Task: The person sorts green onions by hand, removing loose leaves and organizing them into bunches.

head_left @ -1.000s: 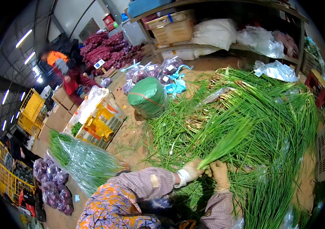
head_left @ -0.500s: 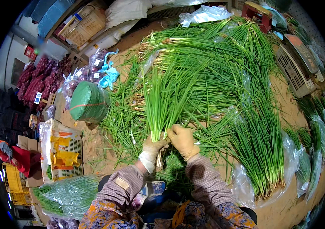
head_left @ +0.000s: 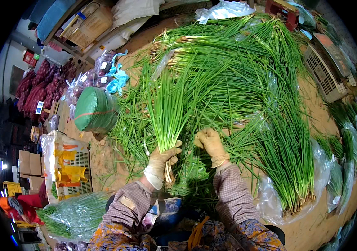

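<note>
A bunch of green onions stands out from my left hand, which is wrapped round its pale lower stems in a light glove. The leaves fan away from me and the root ends poke out below my fist. My right hand, gloved too, is a short way to the right, apart from the bunch. Its fingers are curled together, and whatever they may pinch is hidden. Loose trimmed green leaves lie around both hands. Beyond them spreads a large heap of green onions.
Another thick row of green onions lies on plastic at the right. A green wrapped bundle and a taped crate stand at the left. A scale rests on a crate at the far right. A person in red is at the lower left.
My right hand has come off the bunch and moved to the right. My left hand has shifted slightly left and down with the green onions. The person in red has moved lower in view.
</note>
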Available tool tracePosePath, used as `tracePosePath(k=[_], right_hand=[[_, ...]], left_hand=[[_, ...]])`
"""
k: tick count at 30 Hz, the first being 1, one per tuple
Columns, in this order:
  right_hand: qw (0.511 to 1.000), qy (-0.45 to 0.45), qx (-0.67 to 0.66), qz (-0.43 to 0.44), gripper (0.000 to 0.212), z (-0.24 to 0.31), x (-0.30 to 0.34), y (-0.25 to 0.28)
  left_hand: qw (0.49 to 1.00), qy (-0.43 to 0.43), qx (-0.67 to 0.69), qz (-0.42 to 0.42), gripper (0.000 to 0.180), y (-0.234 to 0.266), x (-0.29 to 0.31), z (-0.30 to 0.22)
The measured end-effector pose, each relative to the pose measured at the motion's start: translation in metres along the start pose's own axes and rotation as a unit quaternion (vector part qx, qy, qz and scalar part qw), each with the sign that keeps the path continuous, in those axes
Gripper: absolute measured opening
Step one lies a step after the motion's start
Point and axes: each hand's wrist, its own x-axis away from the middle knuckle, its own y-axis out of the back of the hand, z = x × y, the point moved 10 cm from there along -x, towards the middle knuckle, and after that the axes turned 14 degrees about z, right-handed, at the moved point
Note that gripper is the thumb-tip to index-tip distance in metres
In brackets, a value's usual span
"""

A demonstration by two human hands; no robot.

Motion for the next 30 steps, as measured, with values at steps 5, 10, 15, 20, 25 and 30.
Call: tracePosePath(k=[5, 10, 15, 20, 25, 30], right_hand=[[0.998, -0.012, 0.051, -0.035, 0.013, 0.042, 0.007, -0.011], [0.995, 0.069, 0.038, -0.065, 0.019, 0.087, 0.02, -0.003], [0.989, 0.121, 0.015, -0.085, 0.015, 0.109, 0.026, 0.006], [0.994, 0.02, 0.081, -0.072, 0.035, 0.103, 0.023, 0.009], [0.984, 0.001, 0.15, -0.094, 0.024, 0.084, 0.018, 0.017], [0.892, 0.138, 0.302, -0.307, 0.014, 0.133, 0.058, 0.1]], left_hand=[[1.0, 0.001, -0.028, 0.012, 0.031, -0.005, 0.0, -0.002], [0.998, 0.038, -0.044, 0.017, 0.034, -0.019, -0.002, 0.004], [0.994, 0.073, -0.07, 0.051, 0.036, -0.025, -0.006, 0.015], [0.986, 0.071, -0.126, 0.08, 0.032, -0.039, -0.005, 0.019], [0.979, 0.086, -0.161, 0.086, 0.029, -0.039, -0.002, 0.025], [0.981, 0.117, -0.112, 0.111, 0.033, -0.052, -0.002, 0.03]])
